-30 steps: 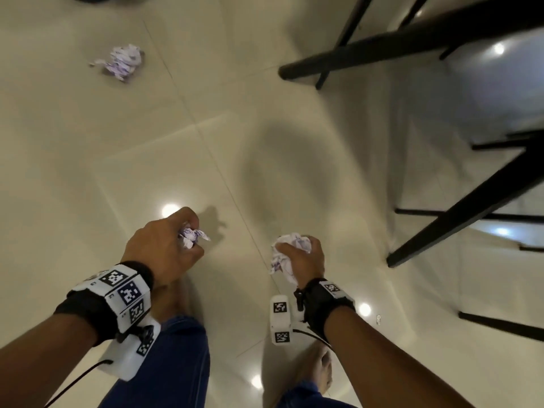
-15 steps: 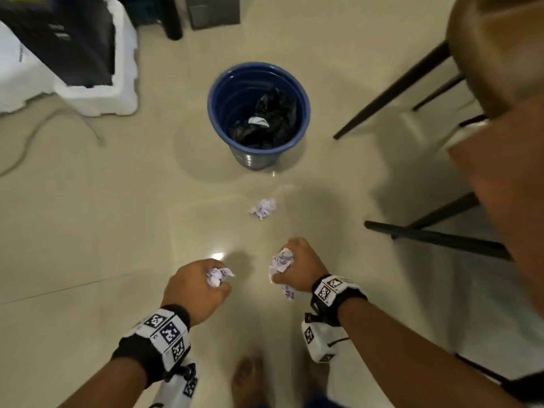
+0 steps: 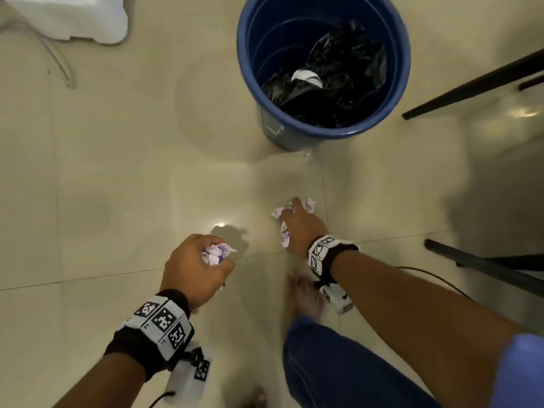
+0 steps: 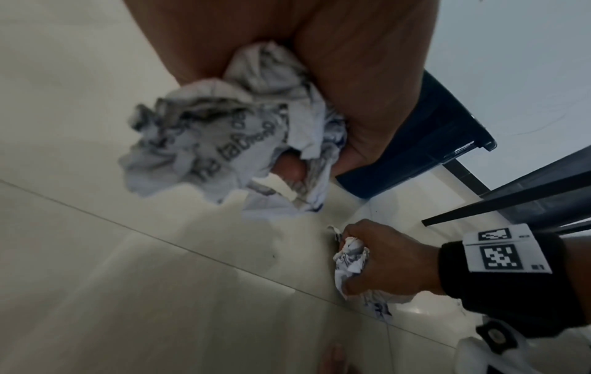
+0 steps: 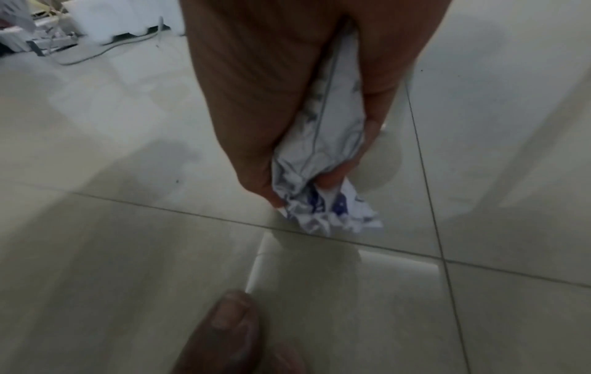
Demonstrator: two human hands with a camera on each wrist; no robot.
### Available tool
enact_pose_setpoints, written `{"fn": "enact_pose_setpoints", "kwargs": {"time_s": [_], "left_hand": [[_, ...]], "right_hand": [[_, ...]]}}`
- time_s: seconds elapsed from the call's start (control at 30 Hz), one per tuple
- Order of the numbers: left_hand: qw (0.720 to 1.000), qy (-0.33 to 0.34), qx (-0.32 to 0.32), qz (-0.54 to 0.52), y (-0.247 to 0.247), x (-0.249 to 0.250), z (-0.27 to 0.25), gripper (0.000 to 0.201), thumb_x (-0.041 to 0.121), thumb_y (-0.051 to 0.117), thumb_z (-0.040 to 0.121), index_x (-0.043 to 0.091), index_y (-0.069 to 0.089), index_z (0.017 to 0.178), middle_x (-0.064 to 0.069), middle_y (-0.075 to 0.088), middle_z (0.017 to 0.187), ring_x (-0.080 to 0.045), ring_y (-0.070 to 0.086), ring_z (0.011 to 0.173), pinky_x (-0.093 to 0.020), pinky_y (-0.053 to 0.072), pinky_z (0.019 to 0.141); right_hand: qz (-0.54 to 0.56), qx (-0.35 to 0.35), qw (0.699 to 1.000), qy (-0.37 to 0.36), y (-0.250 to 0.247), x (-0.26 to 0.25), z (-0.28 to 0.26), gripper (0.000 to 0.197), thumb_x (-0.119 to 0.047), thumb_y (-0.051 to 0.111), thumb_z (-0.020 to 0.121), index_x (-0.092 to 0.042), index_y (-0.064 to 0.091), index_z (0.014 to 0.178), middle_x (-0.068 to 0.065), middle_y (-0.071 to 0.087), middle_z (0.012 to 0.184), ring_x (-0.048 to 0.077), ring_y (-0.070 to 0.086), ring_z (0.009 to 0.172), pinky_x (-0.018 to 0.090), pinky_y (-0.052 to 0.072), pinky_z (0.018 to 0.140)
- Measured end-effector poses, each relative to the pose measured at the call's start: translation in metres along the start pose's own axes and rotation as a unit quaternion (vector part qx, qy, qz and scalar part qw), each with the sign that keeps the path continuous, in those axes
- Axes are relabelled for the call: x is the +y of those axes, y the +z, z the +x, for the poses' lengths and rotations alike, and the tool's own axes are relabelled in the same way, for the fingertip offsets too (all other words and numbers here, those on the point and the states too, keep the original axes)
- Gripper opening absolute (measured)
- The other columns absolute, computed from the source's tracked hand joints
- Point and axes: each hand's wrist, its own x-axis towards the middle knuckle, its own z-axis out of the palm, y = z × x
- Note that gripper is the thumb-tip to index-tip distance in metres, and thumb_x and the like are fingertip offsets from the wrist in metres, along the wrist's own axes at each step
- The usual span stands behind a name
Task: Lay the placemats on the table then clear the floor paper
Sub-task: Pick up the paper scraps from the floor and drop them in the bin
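My left hand (image 3: 212, 260) grips a crumpled printed paper wad (image 3: 219, 250) low over the tiled floor; the left wrist view shows that wad (image 4: 217, 141) bulging out of the fist. My right hand (image 3: 291, 216) holds another crumpled paper (image 3: 284, 235) and has reached down to the floor just short of the bin. More crumpled paper (image 3: 307, 203) pokes out past its fingertips. Whether that is a separate wad I cannot tell. In the right wrist view the paper (image 5: 323, 151) runs along the palm, pinched near the floor.
A blue bin (image 3: 338, 135) lined with a black bag stands straight ahead. Black furniture legs (image 3: 471, 83) and a second black furniture leg (image 3: 485, 266) cross the right side. A white foam box (image 3: 73, 16) and a cable (image 3: 59, 63) lie at the far left. My bare foot (image 3: 303, 298) is below the right hand.
I have moved closer to the bin. My right hand has dropped forward onto the spot where a loose wad lay on the floor. Both hands still hold their paper.
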Motion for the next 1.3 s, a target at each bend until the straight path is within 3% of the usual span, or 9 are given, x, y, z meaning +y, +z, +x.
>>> {"fn": "enact_pose_setpoints", "kwargs": {"time_s": [0.1,0.2,0.33,0.47,0.57,0.73,0.97,1.17,1.3], "left_hand": [[1.000,0.003,-0.016,-0.003,0.004,0.015,-0.009,0.023,0.016,0.074,0.071,0.028,0.068,0.089,0.014,0.065,0.091,-0.001,0.061,0.078,-0.016,0.043,0.064],[0.999,0.019,-0.025,-0.005,-0.006,0.044,-0.019,0.024,0.015,0.074,0.070,0.029,0.068,0.088,0.015,0.065,0.090,-0.001,0.062,0.078,-0.015,0.044,0.065],[0.999,0.028,-0.018,-0.010,-0.041,0.100,-0.027,0.025,0.013,0.073,0.069,0.032,0.068,0.085,0.017,0.066,0.091,0.001,0.062,0.079,-0.012,0.041,0.065],[0.999,0.038,0.007,-0.015,-0.082,0.160,-0.030,0.026,0.012,0.073,0.070,0.034,0.068,0.081,0.017,0.067,0.090,0.002,0.061,0.077,-0.011,0.040,0.065],[0.998,0.052,0.020,-0.031,-0.106,0.201,-0.029,0.027,0.010,0.071,0.071,0.034,0.067,0.079,0.016,0.068,0.089,0.003,0.062,0.073,-0.011,0.040,0.064],[0.996,0.080,0.023,-0.034,-0.129,0.239,-0.017,0.024,0.012,0.072,0.071,0.032,0.068,0.082,0.014,0.069,0.087,-0.001,0.063,0.074,-0.010,0.040,0.064],[0.995,0.098,-0.022,-0.005,-0.126,0.247,-0.002,0.023,0.014,0.073,0.071,0.032,0.068,0.084,0.014,0.068,0.085,-0.004,0.063,0.078,-0.017,0.046,0.068],[0.991,0.110,-0.075,0.014,-0.118,0.259,0.008,0.026,0.016,0.073,0.071,0.035,0.065,0.087,0.012,0.069,0.086,-0.003,0.063,0.078,-0.014,0.044,0.067],[0.989,0.130,-0.068,0.023,-0.111,0.284,0.029,0.022,0.019,0.072,0.074,0.032,0.066,0.090,0.009,0.068,0.091,-0.012,0.062,0.082,-0.024,0.046,0.073]], "right_hand": [[0.030,0.011,0.999,0.025,-0.008,0.003,-0.005,0.060,-0.026,0.073,0.077,-0.022,0.049,0.131,0.004,0.054,0.123,0.024,0.059,0.104,0.031,0.048,0.083],[0.131,-0.001,0.989,0.062,-0.036,-0.004,-0.027,0.058,-0.037,0.075,0.071,-0.027,0.054,0.124,-0.005,0.065,0.114,0.019,0.063,0.102,0.024,0.047,0.084],[0.334,0.112,0.934,0.062,-0.104,-0.031,-0.089,0.037,-0.034,0.082,0.064,-0.027,0.058,0.092,-0.010,0.067,0.091,0.012,0.062,0.079,0.017,0.043,0.066],[0.465,0.188,0.865,0.020,-0.183,-0.053,-0.141,0.041,-0.029,0.085,0.059,-0.030,0.056,0.087,-0.009,0.069,0.088,0.010,0.066,0.080,0.029,0.055,0.072],[0.496,0.221,0.840,0.004,-0.238,-0.058,-0.148,0.049,-0.032,0.088,0.060,-0.030,0.057,0.097,-0.003,0.068,0.098,0.013,0.067,0.088,0.036,0.057,0.080],[0.401,0.273,0.873,0.051,-0.303,-0.065,-0.093,0.056,-0.037,0.084,0.066,-0.026,0.053,0.111,-0.003,0.052,0.114,0.013,0.059,0.098,0.034,0.052,0.089],[0.316,0.155,0.935,0.035,-0.321,-0.058,-0.020,0.095,-0.036,0.084,0.066,-0.031,0.032,0.146,0.002,0.018,0.157,0.027,0.037,0.138,0.045,0.038,0.111],[0.326,0.174,0.924,0.098,-0.297,-0.036,-0.040,0.041,-0.024,0.072,0.080,-0.022,0.060,0.120,0.002,0.049,0.127,0.025,0.063,0.097,0.042,0.051,0.094],[0.317,0.187,0.923,0.110,-0.286,-0.018,-0.065,0.040,-0.024,0.072,0.082,-0.023,0.060,0.121,-0.002,0.049,0.127,0.019,0.062,0.087,0.028,0.052,0.082]]}}
